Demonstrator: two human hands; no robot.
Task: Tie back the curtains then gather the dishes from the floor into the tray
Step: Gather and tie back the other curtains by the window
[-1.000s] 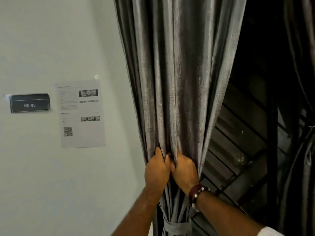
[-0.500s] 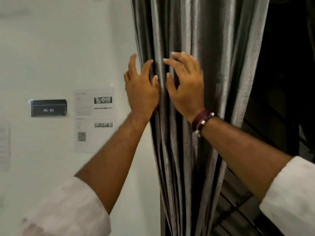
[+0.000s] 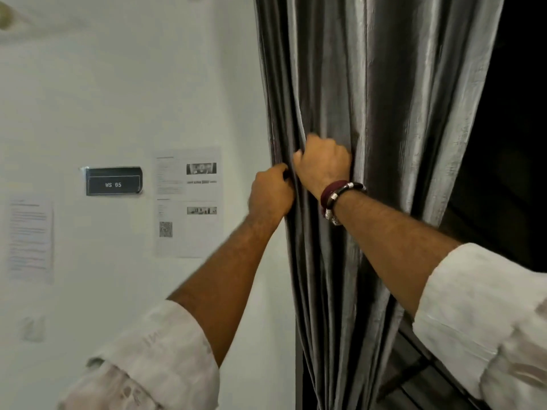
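Note:
A grey, shiny curtain (image 3: 384,113) hangs in bunched folds right of a white wall. My left hand (image 3: 270,192) pinches the curtain's left edge with its fingers curled round a fold. Just to its right and slightly higher, my right hand (image 3: 324,162), with dark bracelets at the wrist, is closed on a fold. Both hands sit close together at mid height. No tie-back band, dishes or tray are in view.
On the white wall (image 3: 118,84) hang a dark "WS 05" plate (image 3: 114,181), a printed sheet with a QR code (image 3: 188,202) and another sheet (image 3: 29,238) at the far left. A dark window opening (image 3: 509,143) lies right of the curtain.
A second ago both hands gripped the curtain low, above a tie band. Then they rose with fingers spread flat on the folds. Now they sit lower, closed on the left folds.

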